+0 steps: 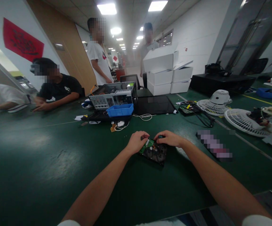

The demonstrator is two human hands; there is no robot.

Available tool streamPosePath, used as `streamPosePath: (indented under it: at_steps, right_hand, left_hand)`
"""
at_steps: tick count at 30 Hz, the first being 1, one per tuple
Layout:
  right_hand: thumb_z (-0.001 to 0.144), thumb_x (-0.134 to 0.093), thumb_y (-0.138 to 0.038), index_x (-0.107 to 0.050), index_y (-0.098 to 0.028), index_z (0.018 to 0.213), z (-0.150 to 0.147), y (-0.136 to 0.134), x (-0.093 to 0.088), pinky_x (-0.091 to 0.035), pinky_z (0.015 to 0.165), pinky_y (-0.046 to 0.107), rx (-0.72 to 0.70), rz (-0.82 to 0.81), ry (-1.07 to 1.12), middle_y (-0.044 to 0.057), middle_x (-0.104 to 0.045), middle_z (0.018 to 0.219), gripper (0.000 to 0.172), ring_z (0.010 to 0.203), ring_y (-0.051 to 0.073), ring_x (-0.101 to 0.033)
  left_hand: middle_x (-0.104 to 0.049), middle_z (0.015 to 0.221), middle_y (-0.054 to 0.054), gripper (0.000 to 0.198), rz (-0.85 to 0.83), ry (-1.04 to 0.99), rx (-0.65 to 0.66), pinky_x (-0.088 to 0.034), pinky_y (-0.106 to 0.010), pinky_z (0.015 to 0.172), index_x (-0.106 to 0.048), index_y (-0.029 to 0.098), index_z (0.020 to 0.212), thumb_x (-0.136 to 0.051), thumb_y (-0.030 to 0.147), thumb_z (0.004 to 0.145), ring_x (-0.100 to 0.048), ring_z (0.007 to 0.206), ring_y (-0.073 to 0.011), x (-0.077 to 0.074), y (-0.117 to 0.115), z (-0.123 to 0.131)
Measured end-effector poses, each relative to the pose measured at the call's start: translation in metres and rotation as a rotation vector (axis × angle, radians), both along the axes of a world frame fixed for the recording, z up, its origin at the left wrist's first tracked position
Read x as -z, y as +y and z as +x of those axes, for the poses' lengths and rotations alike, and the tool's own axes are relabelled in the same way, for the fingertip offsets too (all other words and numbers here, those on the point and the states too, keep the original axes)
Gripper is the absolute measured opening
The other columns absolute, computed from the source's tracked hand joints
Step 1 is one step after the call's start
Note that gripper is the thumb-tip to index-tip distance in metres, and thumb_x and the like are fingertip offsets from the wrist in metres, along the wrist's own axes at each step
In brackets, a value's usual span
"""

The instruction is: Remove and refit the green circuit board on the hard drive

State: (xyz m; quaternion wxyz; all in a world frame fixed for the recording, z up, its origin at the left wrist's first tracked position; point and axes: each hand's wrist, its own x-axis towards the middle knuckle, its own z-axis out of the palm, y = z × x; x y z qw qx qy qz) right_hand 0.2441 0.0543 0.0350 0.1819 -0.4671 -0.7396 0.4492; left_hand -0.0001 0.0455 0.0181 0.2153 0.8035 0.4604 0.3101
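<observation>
A hard drive [153, 153] with its green circuit board facing up lies tilted in front of me, over the green table. My left hand [137, 142] is closed at the drive's far left edge, thumb and fingers pinching near the circuit board. At the far right edge my right hand [167, 138] is also closed, fingertips against the drive. A small dark shape shows between the right fingers, too small to make out. The fingertips partly cover the drive's far edge.
Beyond my hands stand an open computer case [113, 95], a blue tray [120, 110] and a dark flat panel [155, 105]. White fan parts [246, 122] and a blurred-out phone-shaped object [213, 146] lie right. White boxes [160, 77] are stacked behind. A person [58, 88] sits far left.
</observation>
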Motion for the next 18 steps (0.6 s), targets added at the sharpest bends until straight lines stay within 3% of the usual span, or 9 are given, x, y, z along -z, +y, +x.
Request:
streamPosePath:
  at_steps: [18]
  right_hand:
    - [0.079, -0.068, -0.037, -0.077, -0.02, 0.104, 0.0003, -0.0011, -0.0008, -0.051, 0.076, 0.026, -0.009, 0.014, 0.005, 0.001, -0.075, 0.093, 0.032, 0.088, 0.019, -0.067]
  left_hand:
    - [-0.075, 0.104, -0.001, 0.019, -0.029, -0.037, -0.022, -0.052, -0.032, 0.087, -0.075, 0.024, 0.104, -0.06, 0.021, 0.093, -0.068, 0.097, -0.0195, -0.0019, 0.0032, -0.0055]
